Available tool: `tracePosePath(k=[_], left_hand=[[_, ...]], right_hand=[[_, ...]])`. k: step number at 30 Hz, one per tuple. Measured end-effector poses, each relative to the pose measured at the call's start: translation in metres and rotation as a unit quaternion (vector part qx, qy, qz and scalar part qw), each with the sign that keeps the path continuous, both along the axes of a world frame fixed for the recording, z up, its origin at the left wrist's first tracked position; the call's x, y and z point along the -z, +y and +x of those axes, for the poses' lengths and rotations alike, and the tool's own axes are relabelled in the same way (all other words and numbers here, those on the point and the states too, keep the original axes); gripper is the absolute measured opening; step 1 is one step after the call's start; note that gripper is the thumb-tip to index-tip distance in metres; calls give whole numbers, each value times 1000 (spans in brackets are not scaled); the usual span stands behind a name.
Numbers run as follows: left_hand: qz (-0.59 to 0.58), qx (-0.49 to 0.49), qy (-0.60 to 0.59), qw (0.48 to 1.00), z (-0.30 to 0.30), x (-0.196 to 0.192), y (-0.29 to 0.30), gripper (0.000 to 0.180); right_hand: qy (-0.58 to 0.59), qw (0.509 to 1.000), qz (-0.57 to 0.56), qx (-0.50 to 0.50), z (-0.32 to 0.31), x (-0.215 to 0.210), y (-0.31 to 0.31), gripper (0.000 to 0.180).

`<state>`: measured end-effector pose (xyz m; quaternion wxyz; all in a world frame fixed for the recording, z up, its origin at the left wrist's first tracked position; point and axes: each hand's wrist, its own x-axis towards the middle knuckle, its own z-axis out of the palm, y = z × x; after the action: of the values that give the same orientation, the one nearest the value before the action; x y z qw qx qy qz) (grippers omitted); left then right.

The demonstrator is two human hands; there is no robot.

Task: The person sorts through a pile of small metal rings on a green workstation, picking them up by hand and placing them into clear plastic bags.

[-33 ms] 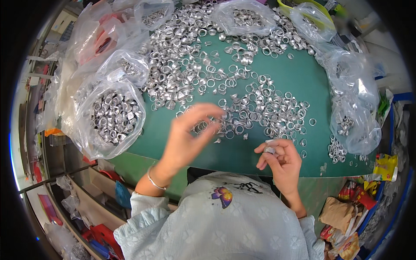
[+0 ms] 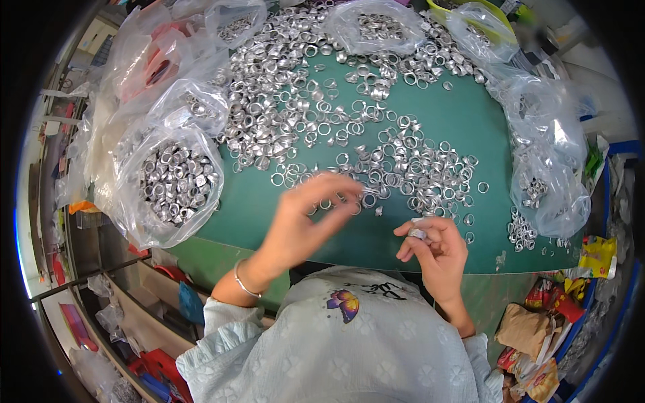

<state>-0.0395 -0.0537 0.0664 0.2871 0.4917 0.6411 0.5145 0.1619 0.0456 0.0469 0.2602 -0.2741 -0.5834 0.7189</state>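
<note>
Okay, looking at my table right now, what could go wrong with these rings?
The silvery ring in the right hand's grip could slip and, so near the green table's front edge, might drop off. The left hand, blurred over the loose rings, might scatter some. The open plastic bag of rings at left could spill if bumped.

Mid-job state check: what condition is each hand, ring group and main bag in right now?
Left hand: blurred, thumb and fingers apart, above the near rings; no held ring visible.
Right hand: fingers curled, gripping.
Silver ring: held between right thumb and fingers.
Loose rings: scattered and heaped on the table.
Left clear bag: open, rings inside.
Far clear bag: rings inside.
</note>
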Motion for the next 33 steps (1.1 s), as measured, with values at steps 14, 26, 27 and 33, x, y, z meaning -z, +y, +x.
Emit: tracePosePath(k=[14,26,27,33], left_hand=[[-46,21,95,994,42,52,35,30],[-26,116,402,908,61,87,93,51],[-33,128,410,902,64,88,89,52],[-76,104,466,875,57,100,47,45]], right_hand=[[-292,754,391,440,115,35,152,23],[-322,748,527,242,80,48,117,37],[-288,794,497,199,73,43,106,36],[-282,820,493,-73,21,58,47,66]])
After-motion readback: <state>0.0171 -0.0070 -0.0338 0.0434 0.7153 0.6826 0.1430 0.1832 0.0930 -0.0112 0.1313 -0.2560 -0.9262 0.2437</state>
